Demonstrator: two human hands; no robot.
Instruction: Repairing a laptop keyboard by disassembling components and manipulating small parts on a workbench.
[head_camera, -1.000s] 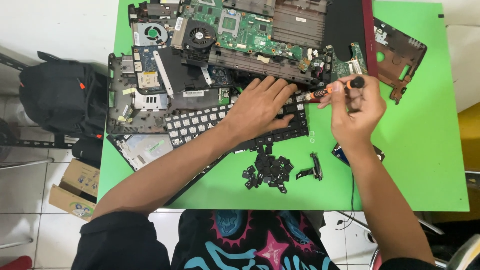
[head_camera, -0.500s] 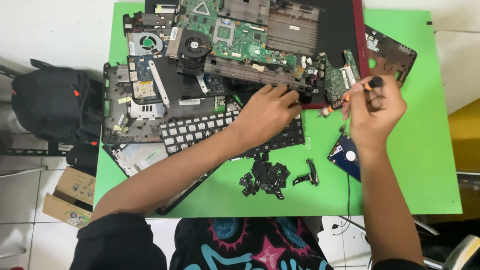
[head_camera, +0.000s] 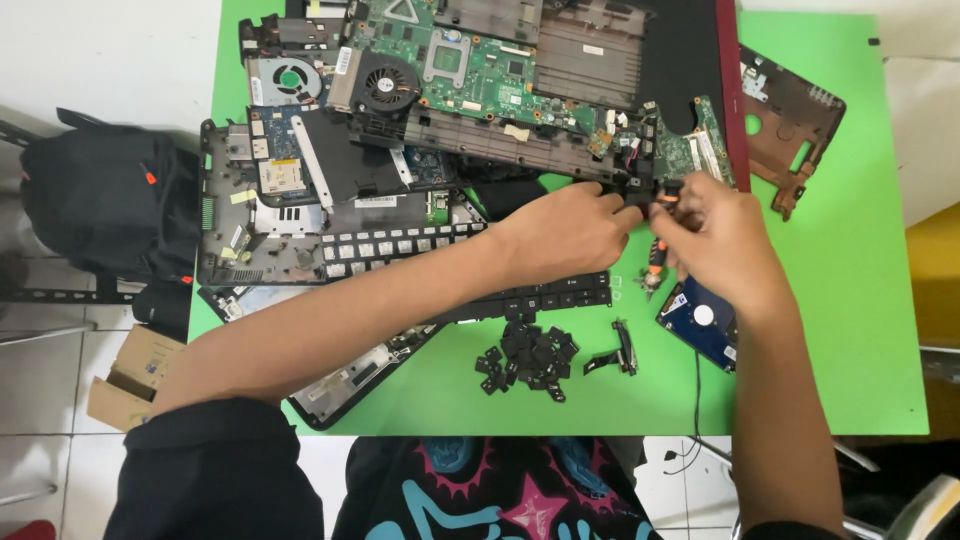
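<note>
Both hands (head_camera: 570, 235) (head_camera: 715, 240) now together at green motherboard's (head_camera: 480, 75) edge.

A bright green tabletop (head_camera: 860, 330) carries stripped laptop parts. Beyond the left hand (head_camera: 560, 235) lies a green circuit board with a round black fan (head_camera: 470, 70); under that forearm, a black keyboard (head_camera: 400, 260). Near the right hand (head_camera: 720, 245) sit a blue hard drive (head_camera: 700, 320), loose black keycaps (head_camera: 525, 355), and a dark red plastic frame (head_camera: 790, 125), probably casing.

Head camera, straight down, near green mat (head_camera: 860, 300)
</note>
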